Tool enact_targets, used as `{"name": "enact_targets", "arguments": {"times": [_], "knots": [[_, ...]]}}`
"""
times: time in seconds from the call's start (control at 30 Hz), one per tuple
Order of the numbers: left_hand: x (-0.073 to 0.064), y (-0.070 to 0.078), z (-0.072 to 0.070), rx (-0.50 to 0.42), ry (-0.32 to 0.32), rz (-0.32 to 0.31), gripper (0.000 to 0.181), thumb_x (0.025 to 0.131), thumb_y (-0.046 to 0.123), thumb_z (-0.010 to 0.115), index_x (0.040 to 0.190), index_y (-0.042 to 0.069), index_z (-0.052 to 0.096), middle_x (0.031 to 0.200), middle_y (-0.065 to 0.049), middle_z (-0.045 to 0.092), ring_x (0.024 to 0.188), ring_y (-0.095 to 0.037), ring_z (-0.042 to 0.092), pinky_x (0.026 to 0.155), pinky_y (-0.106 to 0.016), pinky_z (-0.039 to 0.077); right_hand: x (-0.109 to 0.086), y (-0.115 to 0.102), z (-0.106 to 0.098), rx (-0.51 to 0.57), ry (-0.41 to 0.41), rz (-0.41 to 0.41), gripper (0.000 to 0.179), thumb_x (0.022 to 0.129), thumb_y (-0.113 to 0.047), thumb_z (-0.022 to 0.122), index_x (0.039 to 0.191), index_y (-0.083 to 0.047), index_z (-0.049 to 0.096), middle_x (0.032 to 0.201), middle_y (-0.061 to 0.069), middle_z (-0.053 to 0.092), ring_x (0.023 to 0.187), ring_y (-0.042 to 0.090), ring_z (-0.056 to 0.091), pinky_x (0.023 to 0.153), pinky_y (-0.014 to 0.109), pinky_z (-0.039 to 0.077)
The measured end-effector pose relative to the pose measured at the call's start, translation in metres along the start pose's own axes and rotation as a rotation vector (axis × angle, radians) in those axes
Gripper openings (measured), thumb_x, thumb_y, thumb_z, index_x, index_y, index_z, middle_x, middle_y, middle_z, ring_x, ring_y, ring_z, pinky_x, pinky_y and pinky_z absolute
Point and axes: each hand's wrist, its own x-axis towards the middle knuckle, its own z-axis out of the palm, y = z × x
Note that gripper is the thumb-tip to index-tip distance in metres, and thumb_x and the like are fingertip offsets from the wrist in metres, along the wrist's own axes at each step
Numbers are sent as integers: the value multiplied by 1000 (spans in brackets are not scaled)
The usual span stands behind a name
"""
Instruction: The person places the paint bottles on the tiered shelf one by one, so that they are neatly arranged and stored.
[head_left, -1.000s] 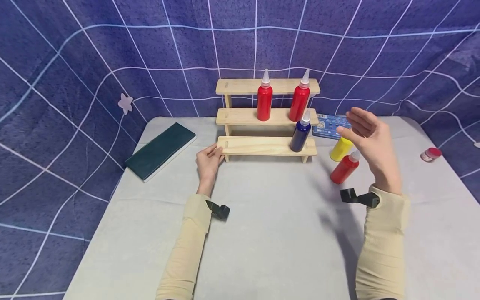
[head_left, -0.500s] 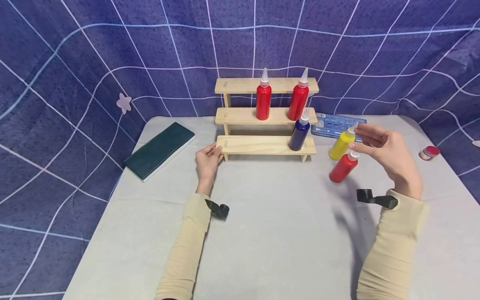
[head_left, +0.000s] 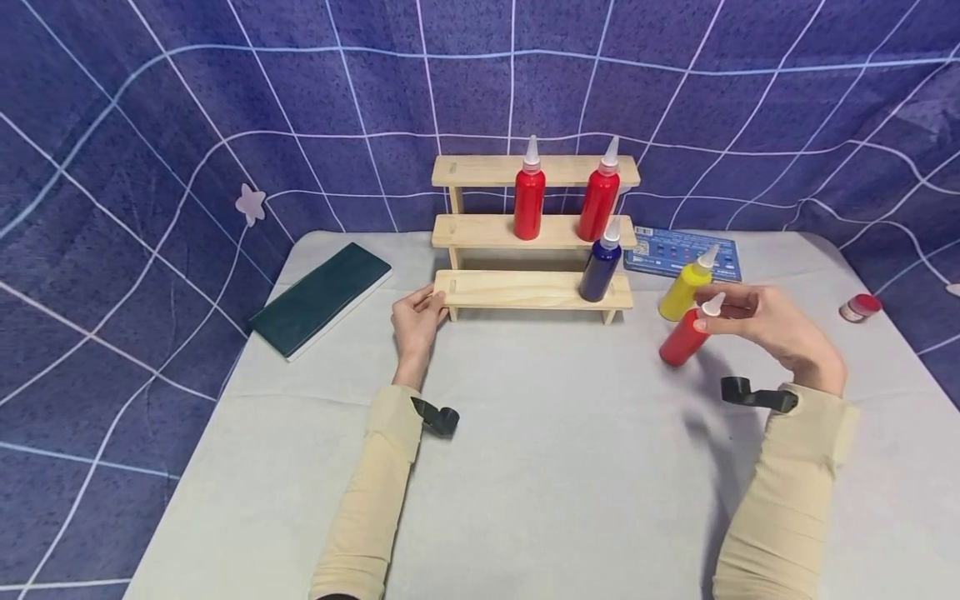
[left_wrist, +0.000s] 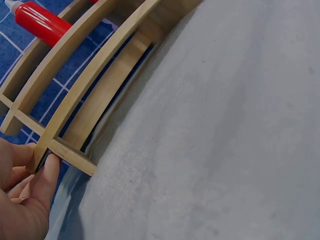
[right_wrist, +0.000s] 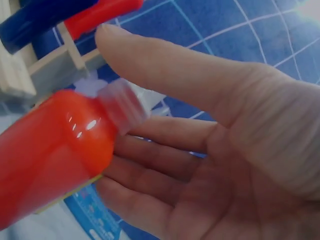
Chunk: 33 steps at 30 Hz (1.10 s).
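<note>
My left hand (head_left: 416,329) pinches the left end of the lowest step of a three-tier wooden rack (head_left: 510,289); the left wrist view shows thumb and fingers around that corner. On the right, my right hand (head_left: 787,329) is at a red squeeze bottle (head_left: 681,340) with a white nozzle, standing on the table. In the right wrist view, the thumb extends on one side of the bottle's neck and the fingers lie behind it, without a visible firm grip. A yellow squeeze bottle (head_left: 681,292) stands just behind the red one.
Two red bottles (head_left: 528,204) stand on the rack's middle step, a dark blue bottle (head_left: 600,272) on the lowest. A blue printed box (head_left: 660,252) lies right of the rack, a small red-lidded jar (head_left: 860,307) farther right. A dark green book-like box (head_left: 322,300) lies left.
My right hand has moved from above the yellow bottle rightward and down to the neck of the front red bottle. The left hand stays on the rack.
</note>
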Motion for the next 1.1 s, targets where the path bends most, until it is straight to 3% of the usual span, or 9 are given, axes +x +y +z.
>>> {"name": "enact_targets", "arguments": {"times": [0.3, 0.5, 0.73, 0.9, 1.1], "knots": [[1, 1, 0, 12, -1, -7, 35, 94, 6, 65, 127, -5, 62, 115, -26, 67, 103, -29, 69, 80, -19, 60, 6, 16, 7, 42, -139, -26, 47, 85, -11, 77, 124, 7, 57, 96, -7, 72, 88, 6, 66, 80, 9, 51], [1, 1, 0, 21, 7, -6, 35, 93, 6, 66, 127, -5, 62, 114, -26, 67, 102, -29, 69, 78, -19, 61, 11, 28, 13, 49, -162, 0, 44, 82, -11, 79, 115, 10, 62, 92, -5, 73, 85, 9, 66, 79, 12, 50], [1, -2, 1, 29, 13, 5, 35, 93, 6, 66, 126, -4, 62, 113, -25, 68, 101, -28, 69, 78, -18, 61, 14, 40, 20, 148, -210, -8, 38, 85, -6, 74, 116, 12, 61, 93, 0, 75, 86, 9, 67, 82, 13, 50], [1, -3, 1, 24, 9, 16, 34, 93, 6, 66, 126, -5, 62, 111, -25, 68, 100, -28, 70, 79, -19, 61, 16, 38, 20, 166, -208, -15, 36, 86, -4, 72, 116, 13, 61, 94, -4, 74, 87, 5, 64, 82, 12, 49], [-2, 1, -1, 23, -5, 15, 36, 94, 7, 65, 127, -5, 61, 112, -27, 67, 102, -31, 69, 81, -22, 61, 19, 25, 15, 195, -280, -115, 35, 88, -1, 70, 120, 10, 61, 107, 1, 74, 95, 8, 68, 88, 11, 51]]}}
